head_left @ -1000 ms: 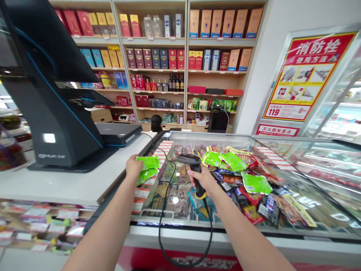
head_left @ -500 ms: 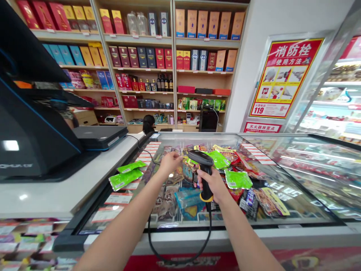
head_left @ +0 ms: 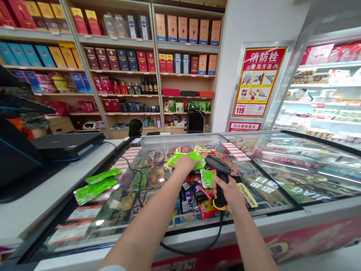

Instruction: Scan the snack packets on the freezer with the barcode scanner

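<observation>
A black handheld barcode scanner (head_left: 218, 165) with a yellow base ring and a cable is gripped by my right hand (head_left: 229, 192), fingers wrapped round its handle. My left hand (head_left: 184, 164) reaches over bright green snack packets (head_left: 199, 159) at the back of a mixed pile; its thumb points right, while its other fingers are hidden. Another green packet (head_left: 207, 178) lies just left of the scanner. Nearer me are black packets (head_left: 188, 197) and a red and yellow packet (head_left: 207, 209), all on the freezer's glass top.
Two green packets (head_left: 96, 190) lie apart at the left, over price labels. A white counter (head_left: 17, 222) with a black checkout machine (head_left: 17, 158) borders the freezer (head_left: 282, 222). The scanner cable (head_left: 194, 251) hangs in front. A person's head (head_left: 135, 127) shows beyond, before shelves.
My left hand has moved forward onto the green packets and the pile. The scanner stays in my right hand. The view has turned right, so the checkout machine sits further left.
</observation>
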Demonstrator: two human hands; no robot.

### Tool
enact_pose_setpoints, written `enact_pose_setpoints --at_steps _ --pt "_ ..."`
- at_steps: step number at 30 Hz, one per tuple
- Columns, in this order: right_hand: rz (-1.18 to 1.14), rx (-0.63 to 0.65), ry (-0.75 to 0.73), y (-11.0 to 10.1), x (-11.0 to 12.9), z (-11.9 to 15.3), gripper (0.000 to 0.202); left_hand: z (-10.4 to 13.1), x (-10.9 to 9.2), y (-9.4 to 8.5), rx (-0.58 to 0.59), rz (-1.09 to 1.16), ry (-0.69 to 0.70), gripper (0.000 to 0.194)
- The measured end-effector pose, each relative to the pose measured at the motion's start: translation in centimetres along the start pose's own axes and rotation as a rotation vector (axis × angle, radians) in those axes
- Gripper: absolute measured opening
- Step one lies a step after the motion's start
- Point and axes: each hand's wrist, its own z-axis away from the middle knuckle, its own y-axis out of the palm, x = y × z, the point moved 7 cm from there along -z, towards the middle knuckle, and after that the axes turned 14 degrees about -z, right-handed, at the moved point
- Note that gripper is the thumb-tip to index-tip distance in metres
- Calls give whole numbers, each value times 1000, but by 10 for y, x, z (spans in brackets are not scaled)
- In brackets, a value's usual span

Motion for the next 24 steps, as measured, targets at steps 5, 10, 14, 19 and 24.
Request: enact_pose_setpoints --at_steps 5,10,14,19,24 --pt "-39 0 -28 -17 1 0 43 -2 -3 -16 -123 -249 36 36" --pt "-2 36 20 -22 8 -9 40 -12 -2 -26 -101 -174 -39 34" --pt "36 124 9 -14 16 -13 36 -11 -10 -37 -45 -2 -17 31" --pt "107 218 95 4 7 -8 31 -2 -22 -46 -24 122 45 31" --pt "167 287 130 16 -6 2 29 3 -17 -45 -45 273 -14 20"
